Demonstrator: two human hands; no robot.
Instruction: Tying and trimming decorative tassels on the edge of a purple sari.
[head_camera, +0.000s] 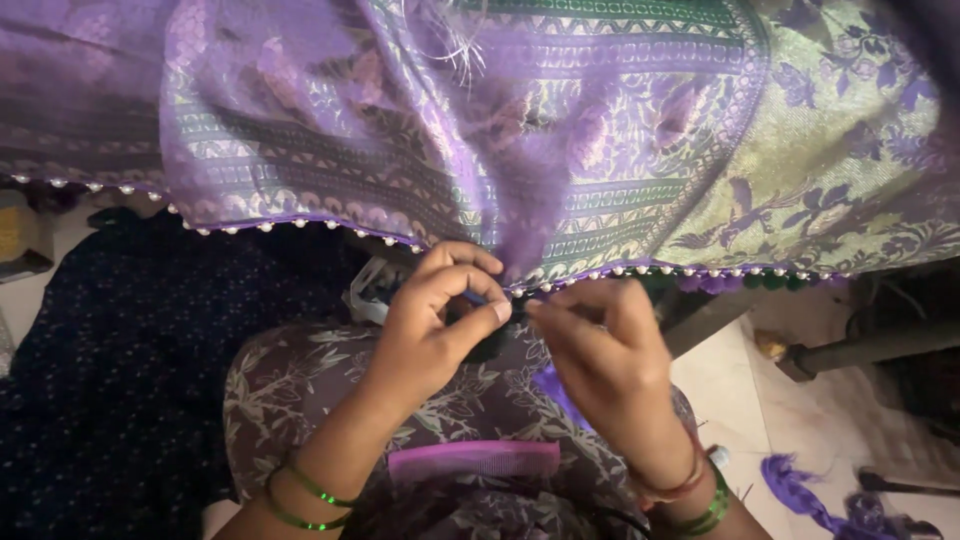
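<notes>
— Pinching right at the beaded edge of the purple and green woven cloth, is that what both hands are doing?

— Yes. The left hand has thumb and forefinger closed together just under the hem, at the spot where the cloth gathers into a hanging fold. Something thin seems to be caught between the fingertips, but it is too small and blurred to name. The right hand sits just beside it, fingers curled in and tips pressed together toward the left thumb; it is blurred, so I cannot tell what it grips, if anything.

— Where does the cloth lie against them?

— Above and ahead of both hands. It drapes across the whole top of the view, and its lower edge, lined with small pale beads, runs from left to right just over the knuckles.

— And the room around?

— Tight below. The hands hover over a lap in floral print fabric, with a pink comb lying on it near the wrists. A dark blue dotted cloth fills the left side. To the right there is pale floor, with purple thread scraps lying on it and a dark metal bar under the drape.
</notes>
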